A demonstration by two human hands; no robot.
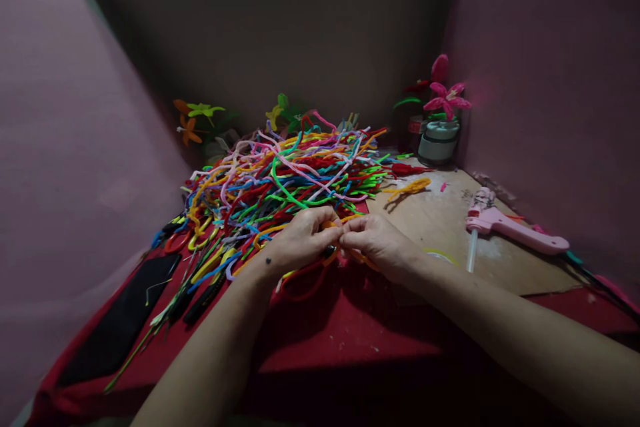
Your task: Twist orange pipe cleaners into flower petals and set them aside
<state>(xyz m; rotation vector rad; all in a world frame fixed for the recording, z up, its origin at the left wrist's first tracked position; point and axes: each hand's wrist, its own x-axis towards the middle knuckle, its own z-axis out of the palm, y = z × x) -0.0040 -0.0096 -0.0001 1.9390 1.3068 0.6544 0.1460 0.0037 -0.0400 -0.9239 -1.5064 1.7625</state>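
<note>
Fuzzy pipe cleaners of many colours lie in a big tangled pile (295, 173) just beyond my hands. My left hand (306, 237) is closed, its thumb and fingers pinching an orange pipe cleaner (364, 259). From the other side my right hand (381, 244) pinches the same orange strand, its fingertips touching those of the left. Bent ends of the strand stick out above and below the fingers. The exact spot where the fingertips meet is partly hidden. A red loop (305, 290) lies under my left hand on the red cloth (350, 337).
A pink hot glue gun (520, 228) rests on a tan board (450, 220) at the right, near an orange twisted piece (409, 191). Behind stands a jar (439, 143) with a pink flower (447, 100). A flat black object (120, 323) and scissors (179, 241) lie left.
</note>
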